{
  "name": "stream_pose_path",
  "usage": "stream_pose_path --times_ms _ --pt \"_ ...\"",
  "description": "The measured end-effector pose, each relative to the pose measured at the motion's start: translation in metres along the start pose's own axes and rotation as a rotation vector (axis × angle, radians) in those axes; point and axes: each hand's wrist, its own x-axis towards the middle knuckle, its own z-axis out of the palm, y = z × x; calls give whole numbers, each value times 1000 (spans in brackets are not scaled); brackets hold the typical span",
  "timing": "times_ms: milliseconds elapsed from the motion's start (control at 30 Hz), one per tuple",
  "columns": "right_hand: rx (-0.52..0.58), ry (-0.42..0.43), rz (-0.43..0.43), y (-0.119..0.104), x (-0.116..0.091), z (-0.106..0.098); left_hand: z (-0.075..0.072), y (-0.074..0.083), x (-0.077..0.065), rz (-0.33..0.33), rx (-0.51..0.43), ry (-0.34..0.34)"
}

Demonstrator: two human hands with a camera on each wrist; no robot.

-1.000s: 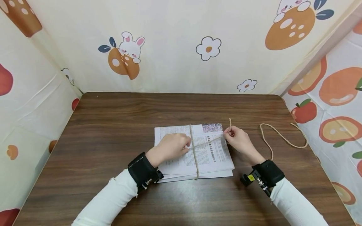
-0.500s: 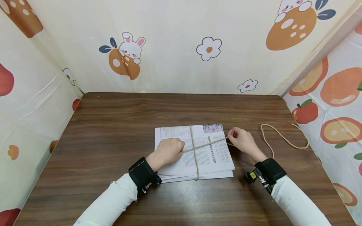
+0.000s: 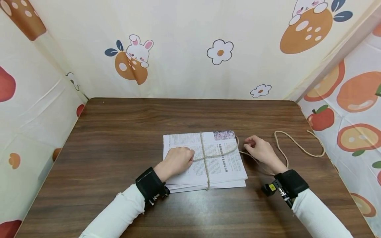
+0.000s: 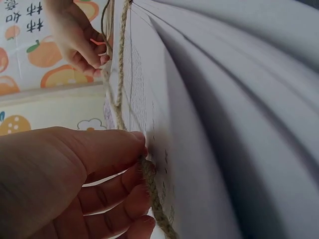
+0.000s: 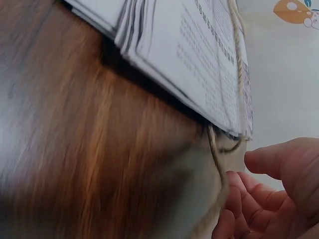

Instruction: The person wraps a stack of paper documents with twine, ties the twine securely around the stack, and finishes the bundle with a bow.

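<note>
A stack of folded newspapers [image 3: 220, 178] lies on the wooden table, with a tan twine [image 3: 205, 165] running over it from back to front. Another length crosses it sideways. My left hand [image 3: 178, 160] rests at the stack's left part; in the left wrist view its thumb and forefinger pinch the twine [image 4: 154, 191] against the paper. Just off the stack's right edge is my right hand [image 3: 259, 150], its thumb apart from loosely bent fingers [image 5: 256, 196]. In the right wrist view, twine [image 5: 217, 164] comes from under the stack and passes beside those fingers.
Loose twine [image 3: 297, 144] curves over the right part of the table [image 3: 125, 119]. Printed curtains [image 3: 178, 49] stand behind the table and along both sides. Each wrist wears a black strap [image 3: 151, 183] with a small camera.
My right hand has moved right and let go of the twine, which was taut across the stack and now slackens into a bend at the right edge. My left hand shifted slightly left, then stayed.
</note>
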Motion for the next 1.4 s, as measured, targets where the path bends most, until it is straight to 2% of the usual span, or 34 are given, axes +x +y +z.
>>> stream_pose_path --times_ms 300,433,667,867,1033,1167,1300,1400 --pt "-62 83 7 29 -9 -26 -1 0 0 5 -23 -9" --pt "-106 120 44 44 -11 -36 0 0 0 3 -27 -9" --pt "-166 43 187 66 -7 -41 0 0 -2 10 -33 4" --pt "-211 18 210 78 -4 -39 0 0 -3 7 -32 3" --pt "-211 -4 214 80 -6 -39 0 0 -4 -2 -44 -3" --pt "-169 17 220 75 -9 -41 0 0 -5 -6 -58 -11" --pt "-122 118 208 63 -15 -47 -2 0 -5 -10 -72 -24" --pt "-99 225 175 50 -22 -54 -5 -1 -6 -8 -87 -32"
